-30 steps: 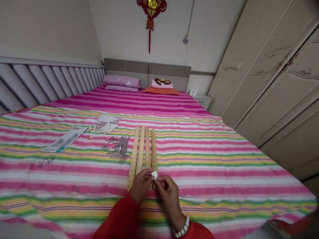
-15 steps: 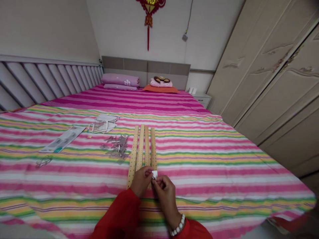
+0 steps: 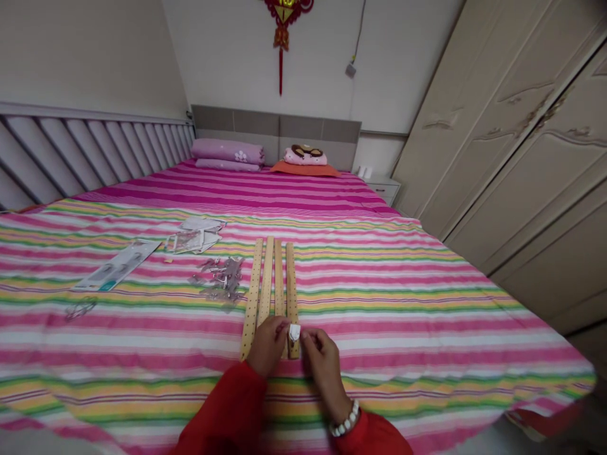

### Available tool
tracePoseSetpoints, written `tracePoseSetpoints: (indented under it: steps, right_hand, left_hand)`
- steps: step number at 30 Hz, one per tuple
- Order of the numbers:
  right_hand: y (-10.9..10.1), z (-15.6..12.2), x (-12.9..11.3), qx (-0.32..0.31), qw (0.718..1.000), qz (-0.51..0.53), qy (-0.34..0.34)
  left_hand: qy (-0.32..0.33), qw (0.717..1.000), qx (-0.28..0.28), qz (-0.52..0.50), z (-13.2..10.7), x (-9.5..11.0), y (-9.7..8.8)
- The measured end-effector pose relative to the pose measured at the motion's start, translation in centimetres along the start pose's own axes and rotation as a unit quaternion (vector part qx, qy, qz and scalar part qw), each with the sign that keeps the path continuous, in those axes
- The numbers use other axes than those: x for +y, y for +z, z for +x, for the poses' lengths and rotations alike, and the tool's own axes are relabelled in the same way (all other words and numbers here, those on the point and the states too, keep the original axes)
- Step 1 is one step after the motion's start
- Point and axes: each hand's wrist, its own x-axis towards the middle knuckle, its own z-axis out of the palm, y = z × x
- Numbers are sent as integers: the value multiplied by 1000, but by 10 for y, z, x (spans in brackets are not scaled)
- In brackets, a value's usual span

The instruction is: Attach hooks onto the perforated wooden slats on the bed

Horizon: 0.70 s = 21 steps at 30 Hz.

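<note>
Between the thumb and finger of my left hand [image 3: 268, 344] is a small white hook [image 3: 294, 332], a squarish plate with a bit of metal at its lower end. My right hand [image 3: 323, 357], with a white bead bracelet [image 3: 345, 419] at the wrist, is just right of it. Its thumb and forefinger are pinched together near the plate's right edge; whether they hold anything is too small to tell. Beneath the hands lie several wooden strips [image 3: 291, 272] with rows of holes, side by side. Left of them is a pile of small clear packets with metal pieces [image 3: 226, 278].
The striped sheet [image 3: 403, 316] covers the bed. To the left lie white papers or wrappers [image 3: 196, 235], a long clear package [image 3: 116, 265] and a small tangle of wire-like rings [image 3: 80, 308]. A slatted rail [image 3: 95, 148] borders the left side; a wardrobe [image 3: 512, 158] stands right.
My right hand has moved slightly right, off the lower part of the white hook. The left hand keeps its hold, and the hook's white face shows more fully.
</note>
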Motion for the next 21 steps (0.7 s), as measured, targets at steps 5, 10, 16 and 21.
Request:
tracePoseSetpoints:
  steps: [5,10,16,21]
  right_hand:
    - [3,14,4,-11,1000,6,29]
    - [6,19,8,-1,1000,17,26]
    - [7,22,10,-2,999,12,30]
    - [7,22,10,2,1000,1,26]
  left_hand:
    - [78,994,6,78,-10,-3,-3]
    - [102,985,22,140,-21,-11,-2]
    - [122,977,16,173,-25,-18,2]
    - [132,968,1,214,-25,-18,3]
